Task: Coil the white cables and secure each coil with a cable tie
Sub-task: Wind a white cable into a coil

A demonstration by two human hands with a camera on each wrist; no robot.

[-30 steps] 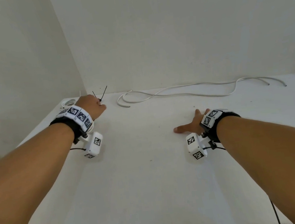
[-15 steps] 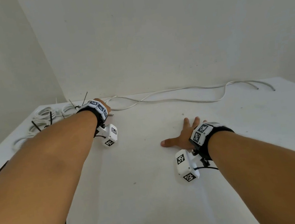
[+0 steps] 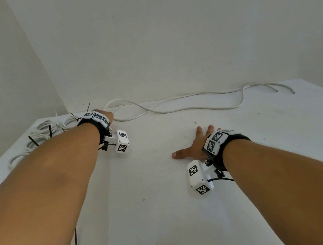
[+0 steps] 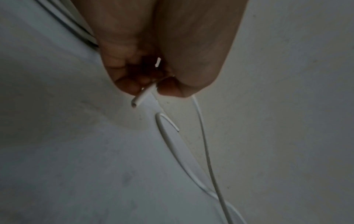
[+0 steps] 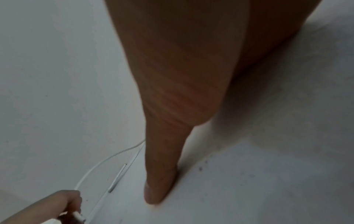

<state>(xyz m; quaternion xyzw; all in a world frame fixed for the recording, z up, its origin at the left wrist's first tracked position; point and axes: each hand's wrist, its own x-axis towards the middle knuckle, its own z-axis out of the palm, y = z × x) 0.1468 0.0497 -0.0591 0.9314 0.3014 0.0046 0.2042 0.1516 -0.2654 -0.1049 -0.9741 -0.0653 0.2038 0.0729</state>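
Loosely, one thin white cable [image 3: 185, 107] snakes uncoiled along the table [image 3: 167, 213].

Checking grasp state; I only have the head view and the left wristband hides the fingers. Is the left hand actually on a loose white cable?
Observer: Yes. In the left wrist view the left hand pinches the loose white cable between fingertips and thumb, close to its cut end.
Operator: Is the end past the fingers?
Observer: Yes, a short stub pokes out beyond the fingertips.
Operator: Does the right hand hold anything?
Observer: No. The right wrist view shows the right hand lying flat on the white table, fingers straight, nothing under them.
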